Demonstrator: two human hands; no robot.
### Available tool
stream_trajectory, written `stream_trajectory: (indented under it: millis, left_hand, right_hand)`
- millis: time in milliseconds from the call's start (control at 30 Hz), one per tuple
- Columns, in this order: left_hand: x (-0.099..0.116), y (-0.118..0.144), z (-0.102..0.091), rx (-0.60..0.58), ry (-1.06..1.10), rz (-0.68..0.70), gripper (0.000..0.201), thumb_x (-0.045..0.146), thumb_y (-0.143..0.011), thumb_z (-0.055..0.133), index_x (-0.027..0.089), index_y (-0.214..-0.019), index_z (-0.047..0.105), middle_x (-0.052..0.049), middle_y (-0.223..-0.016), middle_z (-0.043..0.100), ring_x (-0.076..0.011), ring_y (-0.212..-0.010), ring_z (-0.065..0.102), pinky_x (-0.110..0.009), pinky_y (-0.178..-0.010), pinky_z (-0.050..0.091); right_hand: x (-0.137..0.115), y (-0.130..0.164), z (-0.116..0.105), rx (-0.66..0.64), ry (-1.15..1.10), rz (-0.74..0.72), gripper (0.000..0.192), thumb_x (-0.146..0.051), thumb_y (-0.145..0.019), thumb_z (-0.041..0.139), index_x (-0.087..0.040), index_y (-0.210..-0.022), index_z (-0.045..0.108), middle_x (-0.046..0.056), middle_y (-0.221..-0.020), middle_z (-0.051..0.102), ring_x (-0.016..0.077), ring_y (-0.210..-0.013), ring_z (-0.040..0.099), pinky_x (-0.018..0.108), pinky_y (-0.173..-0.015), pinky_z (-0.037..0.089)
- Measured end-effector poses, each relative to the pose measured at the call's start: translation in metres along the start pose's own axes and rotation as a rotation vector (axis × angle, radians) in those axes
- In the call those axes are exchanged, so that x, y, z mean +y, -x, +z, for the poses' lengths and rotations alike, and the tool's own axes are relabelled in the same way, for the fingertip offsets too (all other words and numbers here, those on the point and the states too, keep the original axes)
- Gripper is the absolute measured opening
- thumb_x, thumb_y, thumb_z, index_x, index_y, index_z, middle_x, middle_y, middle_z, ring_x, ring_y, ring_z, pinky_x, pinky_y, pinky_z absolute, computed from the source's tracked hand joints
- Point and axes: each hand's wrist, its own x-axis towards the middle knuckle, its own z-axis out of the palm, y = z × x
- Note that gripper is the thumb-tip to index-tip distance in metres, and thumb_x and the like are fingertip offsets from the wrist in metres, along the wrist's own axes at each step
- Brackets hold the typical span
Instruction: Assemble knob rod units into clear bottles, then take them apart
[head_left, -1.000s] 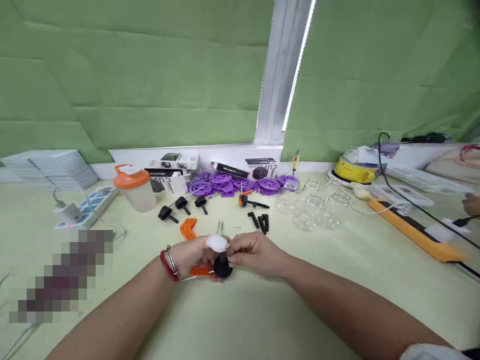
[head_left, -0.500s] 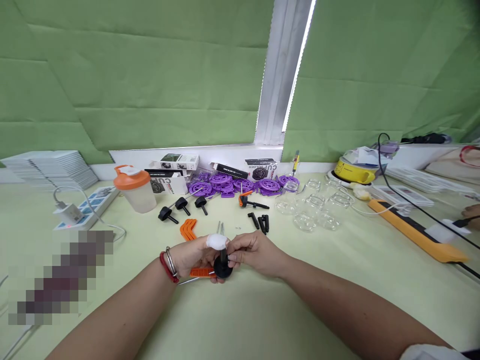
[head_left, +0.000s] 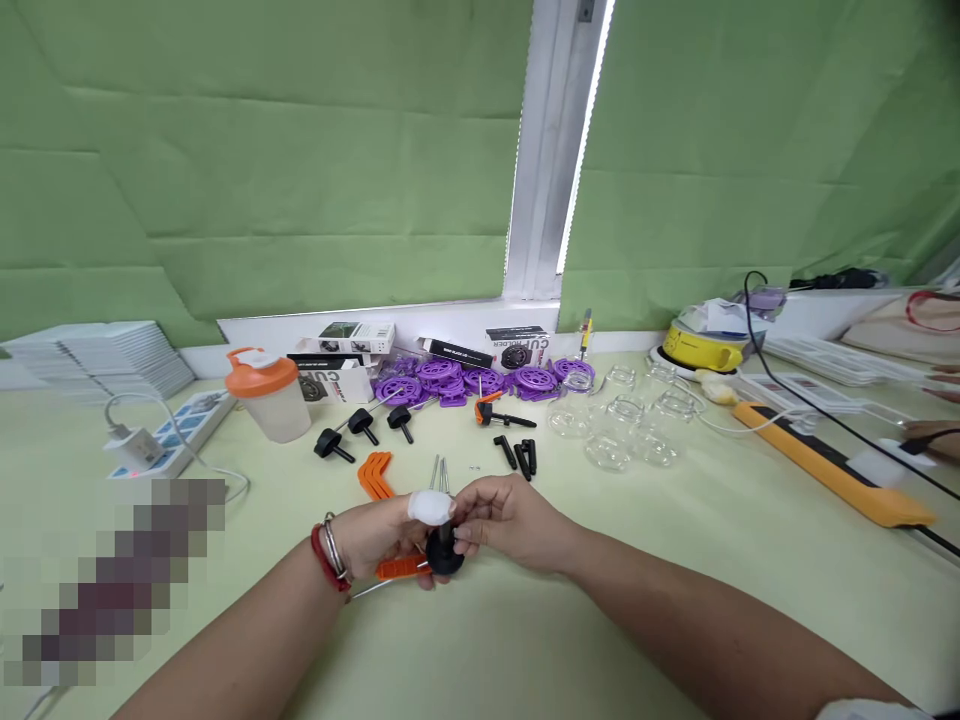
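fingertips of the right hand (head_left: 510,520) are drawn together at the right side of a black knob (head_left: 444,558), at the center of the frame just below the middle; whether they pinch its stem or some tiny part against it cannot be told. the left hand (head_left: 375,540) grips the knob from the left, its thumb, wrapped in a white covering (head_left: 430,508), lying over the upper end of the stem.

one relation matters most: the stem's long axis runs nearly upright in the picture, round head low and narrow end up, so the knob lies directly to the left of the right fingertips. the left hand, which bears it, is the nearer.

beside the knob, an orange strip (head_left: 401,568) lies crosswise in the left hand, and a metal rod (head_left: 373,588) slants toward the lower left beneath it; how they join the knob is hidden.

just above the hands lie thin metal pins (head_left: 435,470), with bent orange pieces (head_left: 375,475) to the left and short black pegs (head_left: 523,460) to the upper right. farther up come three loose black knobs (head_left: 363,426), a row of purple wheels (head_left: 484,382) and, at center right, clear plastic pieces (head_left: 609,452).
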Motion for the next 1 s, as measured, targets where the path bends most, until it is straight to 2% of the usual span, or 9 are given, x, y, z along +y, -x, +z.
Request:
stream_trajectory:
  millis: [133,233,333,433,533,600,733,867,1000]
  left_hand:
    - [0.013,0.011,0.013,0.072,-0.096,0.103,0.044,0.055,-0.069,0.052,0.017,-0.090,0.059,-0.008,-0.092,0.061,-0.0214,-0.081,0.057,-0.034,-0.067,0.048]
    - [0.022,0.017,0.032,0.193,-0.416,0.275,0.034,0.046,-0.078,0.052,0.020,-0.098,0.056,-0.005,-0.097,0.060,-0.0210,-0.093,0.054,-0.036,-0.081,0.046]
    - [0.016,0.015,0.047,0.487,-0.722,0.480,0.063,0.040,-0.065,0.069,0.022,-0.119,0.045,-0.009,-0.113,0.054,-0.0240,-0.100,0.052,-0.041,-0.088,0.044]
    - [-0.002,0.006,0.049,0.710,-0.927,0.638,0.086,0.040,-0.054,0.076,0.021,-0.129,0.038,-0.015,-0.133,0.039,-0.0345,-0.119,0.042,-0.051,-0.095,0.039]
    - [-0.018,-0.003,0.043,0.797,-0.986,0.717,0.103,0.039,-0.050,0.078,0.022,-0.139,0.029,-0.018,-0.145,0.023,-0.0421,-0.131,0.027,-0.058,-0.102,0.031]
    - [-0.023,-0.007,0.037,0.780,-0.980,0.760,0.114,0.037,-0.051,0.078,0.023,-0.144,0.014,-0.018,-0.148,0.017,-0.0425,-0.134,0.021,-0.059,-0.105,0.026]
    - [-0.023,-0.009,0.029,0.773,-0.866,0.878,0.106,0.035,-0.066,0.069,0.027,-0.145,-0.002,-0.013,-0.151,0.010,-0.0363,-0.139,0.012,-0.056,-0.110,0.019]
    - [-0.023,-0.014,0.020,0.877,-0.672,0.781,0.060,0.032,-0.088,0.045,0.027,-0.141,0.018,-0.011,-0.145,0.027,-0.0276,-0.137,0.024,-0.049,-0.110,0.024]
    - [-0.027,-0.023,0.011,0.959,-0.644,0.695,0.044,0.035,-0.089,0.044,0.025,-0.132,0.037,-0.011,-0.137,0.039,-0.0276,-0.133,0.032,-0.049,-0.108,0.026]
  right_hand:
    - [-0.011,0.004,0.000,0.112,0.004,-0.014,0.031,-0.035,-0.066,0.077,-0.014,-0.080,0.059,-0.002,-0.064,0.062,0.0085,-0.053,0.057,0.022,-0.054,0.048]
    - [-0.022,0.012,-0.002,0.066,0.012,0.003,0.034,-0.045,-0.076,0.067,-0.012,-0.073,0.059,-0.002,-0.051,0.057,0.0077,-0.044,0.052,0.020,-0.046,0.043]
    - [-0.028,0.019,0.001,-0.060,-0.065,0.071,0.042,-0.052,-0.080,0.060,-0.011,-0.069,0.060,0.000,-0.051,0.057,0.0083,-0.041,0.051,0.019,-0.039,0.039]
    - [-0.028,0.022,0.007,-0.064,-0.142,0.154,0.040,-0.050,-0.076,0.064,-0.011,-0.074,0.060,0.001,-0.059,0.061,0.0070,-0.040,0.048,0.019,-0.035,0.035]
    - [-0.029,0.022,0.009,-0.048,-0.110,0.189,0.034,-0.045,-0.073,0.068,-0.013,-0.076,0.057,0.001,-0.062,0.063,0.0052,-0.038,0.044,0.019,-0.036,0.033]
    - [-0.030,0.021,0.008,-0.039,-0.021,0.178,0.031,-0.043,-0.075,0.065,-0.014,-0.074,0.055,0.000,-0.059,0.061,0.0060,-0.040,0.045,0.019,-0.039,0.033]
    - [-0.030,0.020,0.000,0.021,0.438,0.020,0.023,-0.035,-0.084,0.054,-0.016,-0.073,0.053,0.000,-0.063,0.059,0.0106,-0.055,0.053,0.022,-0.050,0.037]
    - [-0.020,0.016,-0.011,0.111,1.280,-0.313,0.019,-0.024,-0.090,0.043,-0.014,-0.089,0.060,0.006,-0.074,0.063,0.0161,-0.068,0.054,0.027,-0.060,0.035]
    - [-0.003,0.007,-0.021,0.119,1.715,-0.452,0.021,-0.015,-0.090,0.041,-0.012,-0.098,0.060,0.007,-0.076,0.063,0.0171,-0.064,0.053,0.030,-0.059,0.032]
